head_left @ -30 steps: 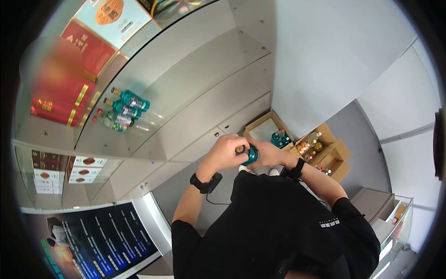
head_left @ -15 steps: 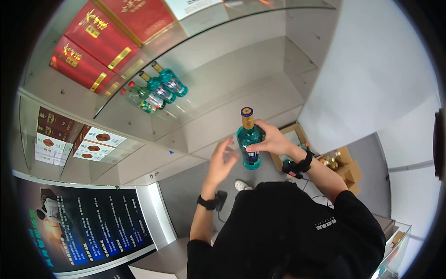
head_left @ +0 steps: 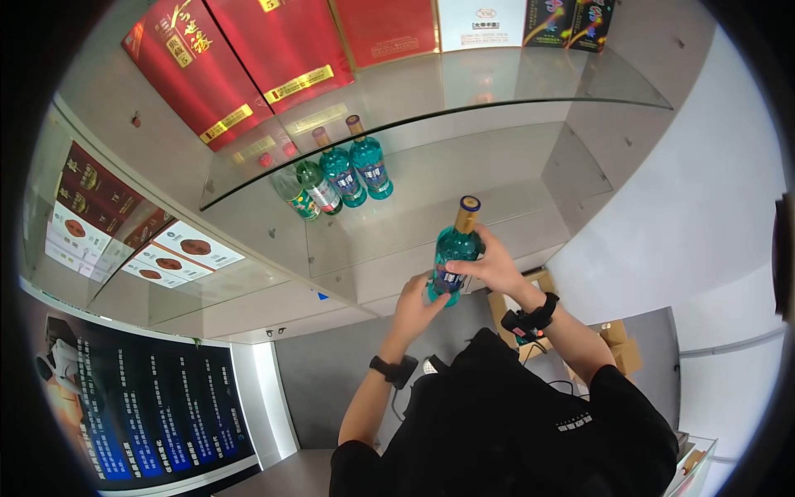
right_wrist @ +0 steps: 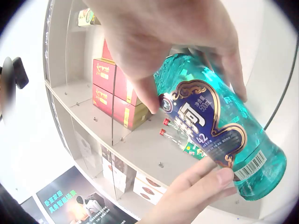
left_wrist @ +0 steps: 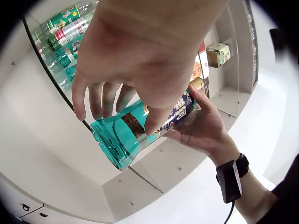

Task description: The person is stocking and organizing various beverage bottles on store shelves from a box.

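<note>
In the head view, a teal glass liquor bottle [head_left: 450, 255] with a gold neck and dark blue label is held tilted before the shelves. My right hand [head_left: 494, 263] grips its upper body, with the thumb across the front. At the lower end is my left hand [head_left: 418, 308], thumb on the near side and fingers partly hidden behind the glass. The left wrist view shows the left thumb over the lower label of the bottle [left_wrist: 122, 135]. Seen from the right wrist, the blue label [right_wrist: 205, 121] faces the camera and the left hand [right_wrist: 198, 189] touches the base end.
Two matching teal bottles [head_left: 356, 174] and green bottles with red caps [head_left: 310, 189] stand on a glass shelf [head_left: 464, 178]. Its upper neighbour, with a projecting glass edge [head_left: 447, 112], carries red boxes [head_left: 286, 50]. Cartons [head_left: 621, 344] sit on the floor at right.
Both hands first held the bottle low; the left hand came off it, then moved to its lower end. The bottle tilted, and the view swung toward the shelves.
</note>
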{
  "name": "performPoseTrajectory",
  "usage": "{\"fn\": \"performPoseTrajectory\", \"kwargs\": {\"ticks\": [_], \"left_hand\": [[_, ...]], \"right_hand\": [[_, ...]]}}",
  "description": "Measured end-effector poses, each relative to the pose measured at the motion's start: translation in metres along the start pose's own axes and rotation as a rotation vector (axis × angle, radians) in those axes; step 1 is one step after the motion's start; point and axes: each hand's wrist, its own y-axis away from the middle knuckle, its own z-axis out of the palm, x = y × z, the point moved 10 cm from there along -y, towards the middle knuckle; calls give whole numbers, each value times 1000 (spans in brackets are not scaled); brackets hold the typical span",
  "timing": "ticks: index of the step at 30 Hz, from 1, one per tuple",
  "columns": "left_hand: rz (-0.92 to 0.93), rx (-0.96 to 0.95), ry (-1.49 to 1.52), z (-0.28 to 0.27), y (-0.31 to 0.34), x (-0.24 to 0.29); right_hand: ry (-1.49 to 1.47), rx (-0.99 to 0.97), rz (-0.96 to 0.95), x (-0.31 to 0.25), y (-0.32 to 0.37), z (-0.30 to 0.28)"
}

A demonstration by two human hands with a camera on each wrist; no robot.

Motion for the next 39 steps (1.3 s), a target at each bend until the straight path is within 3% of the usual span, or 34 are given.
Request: {"fn": "performPoseTrajectory", "kwargs": {"ticks": [3, 8, 15, 17, 18, 22, 30, 39], "left_hand": [[87, 91, 25, -3, -32, -3], [-16, 173, -164, 2, -93, -64], [36, 350, -399, -15, -154, -80], [-169, 281, -382, -15, -165, -100], [-263, 249, -365, -13, -169, -109], [-334, 259, -381, -20, -183, -129], [-374, 312, -397, -36, -214, -150], [-556, 266, -320, -54, -222, -169]], "right_hand": [[67, 15, -44, -6, -33, -10], [169, -19, -112, -8, -103, -21], [176, -113, -135, 6, -193, -26], [168, -100, -227, 14, -222, -21], [170, -91, -278, 7, -228, -20], [202, -105, -285, 15, -254, -12], [254, -61, -246, 24, -277, 13], [291, -54, -286, 24, -291, 30]]}}
